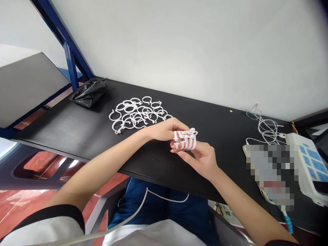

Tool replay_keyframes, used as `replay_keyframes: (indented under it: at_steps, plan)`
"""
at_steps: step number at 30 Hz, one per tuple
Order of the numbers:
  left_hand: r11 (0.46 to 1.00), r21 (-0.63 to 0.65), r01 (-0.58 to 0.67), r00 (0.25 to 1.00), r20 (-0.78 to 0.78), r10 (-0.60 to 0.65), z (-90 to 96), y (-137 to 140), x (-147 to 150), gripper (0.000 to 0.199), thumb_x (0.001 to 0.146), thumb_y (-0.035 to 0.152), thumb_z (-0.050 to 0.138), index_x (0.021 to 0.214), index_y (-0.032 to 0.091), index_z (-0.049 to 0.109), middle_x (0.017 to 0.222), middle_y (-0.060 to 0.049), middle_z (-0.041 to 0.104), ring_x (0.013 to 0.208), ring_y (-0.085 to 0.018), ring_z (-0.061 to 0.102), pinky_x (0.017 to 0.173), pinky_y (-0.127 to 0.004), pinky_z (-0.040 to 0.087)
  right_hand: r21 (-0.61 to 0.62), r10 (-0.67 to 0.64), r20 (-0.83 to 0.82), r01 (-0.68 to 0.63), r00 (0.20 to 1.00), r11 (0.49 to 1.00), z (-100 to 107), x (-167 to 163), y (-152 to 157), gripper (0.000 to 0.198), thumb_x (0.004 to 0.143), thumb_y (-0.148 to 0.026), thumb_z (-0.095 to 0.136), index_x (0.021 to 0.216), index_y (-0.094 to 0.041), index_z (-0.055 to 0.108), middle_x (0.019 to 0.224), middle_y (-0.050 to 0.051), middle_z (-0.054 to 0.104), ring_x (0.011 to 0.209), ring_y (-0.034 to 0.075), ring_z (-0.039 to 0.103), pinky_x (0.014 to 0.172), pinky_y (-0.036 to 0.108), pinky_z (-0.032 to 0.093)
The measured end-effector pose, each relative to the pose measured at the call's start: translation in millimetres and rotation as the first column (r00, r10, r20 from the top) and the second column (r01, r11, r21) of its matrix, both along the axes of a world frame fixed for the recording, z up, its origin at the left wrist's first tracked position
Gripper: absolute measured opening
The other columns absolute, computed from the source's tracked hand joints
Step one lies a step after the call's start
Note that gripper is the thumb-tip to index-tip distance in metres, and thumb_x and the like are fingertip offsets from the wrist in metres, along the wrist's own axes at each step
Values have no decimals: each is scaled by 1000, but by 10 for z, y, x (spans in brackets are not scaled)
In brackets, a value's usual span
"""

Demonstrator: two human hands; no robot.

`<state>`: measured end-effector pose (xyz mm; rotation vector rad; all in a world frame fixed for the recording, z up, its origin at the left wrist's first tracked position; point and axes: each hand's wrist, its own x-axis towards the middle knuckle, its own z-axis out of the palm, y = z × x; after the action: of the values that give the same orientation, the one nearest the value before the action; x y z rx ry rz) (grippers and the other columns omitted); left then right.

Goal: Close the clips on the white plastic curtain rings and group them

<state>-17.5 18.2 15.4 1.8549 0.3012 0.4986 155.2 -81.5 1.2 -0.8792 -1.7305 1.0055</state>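
Observation:
In front of my chest, both hands meet at a row of white plastic curtain rings (pixel 191 141) with small eyelets, bunched side by side. My right hand (pixel 203 157) has its fingers running through the rings, its thumb below them. From the other side, my left hand (pixel 165 130) is closed at the near end of the bunch, its fingertips partly hidden by rings and the other hand. Beyond my left hand, a loose cluster of similar white curtain rings (pixel 130 106) lies spread on the black table (pixel 153 164).
A crumpled black plastic bag (pixel 89 92) rests at the table's far left corner. To the right lie a coiled white cable (pixel 269 131), a blurred-out phone-like object (pixel 271 174) and a white power strip (pixel 307 160). A pale wall (pixel 179 51) rises behind the table.

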Motion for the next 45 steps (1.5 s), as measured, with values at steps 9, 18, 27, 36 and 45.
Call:
replay_keyframes:
  at_steps: [9, 18, 27, 36, 45]
  plan:
    - [993, -114, 1, 999, 36, 3, -73, 28, 15, 17, 85, 20, 62, 96, 10, 70, 74, -5, 69, 59, -11, 62, 55, -21, 50, 105, -78, 13, 77, 997, 992, 9, -24, -2, 13, 82, -15, 71, 92, -20, 77, 90, 6, 78, 87, 24, 75, 82, 39, 62]
    - [978, -190, -84, 995, 34, 92, -42, 29, 17, 21, 85, 26, 66, 100, 11, 69, 71, -2, 66, 58, -7, 59, 53, -17, 50, 234, -307, -48, 310, 950, 922, -125, 31, 11, 17, 80, -13, 72, 94, -23, 74, 88, 3, 77, 80, 23, 75, 80, 39, 63]
    - [913, -46, -406, 914, -23, 406, -133, 95, 41, 20, 83, 28, 69, 94, 11, 68, 61, 1, 63, 48, -6, 58, 49, -16, 49, 223, -569, 82, 542, 818, 810, -177, 176, 243, 17, 81, -31, 71, 92, -19, 71, 89, 6, 75, 77, 22, 72, 74, 36, 62]
    - [788, -61, -612, 790, -4, 613, -123, 97, 90, 15, 87, 24, 61, 90, 11, 66, 64, 1, 63, 46, -5, 56, 47, -14, 44, 65, -442, 322, 447, 837, 892, -188, 329, 370, 41, 77, -39, 70, 112, -18, 66, 114, 11, 71, 89, 27, 73, 77, 41, 63]
    - [716, 19, -698, 714, 97, 694, -181, 146, 104, 20, 87, 30, 57, 93, 13, 67, 71, -3, 65, 59, -11, 63, 52, -19, 51, -26, -241, 304, 261, 922, 965, -171, 218, 293, 42, 86, -39, 65, 125, -24, 61, 131, 7, 64, 122, 27, 61, 106, 44, 51]
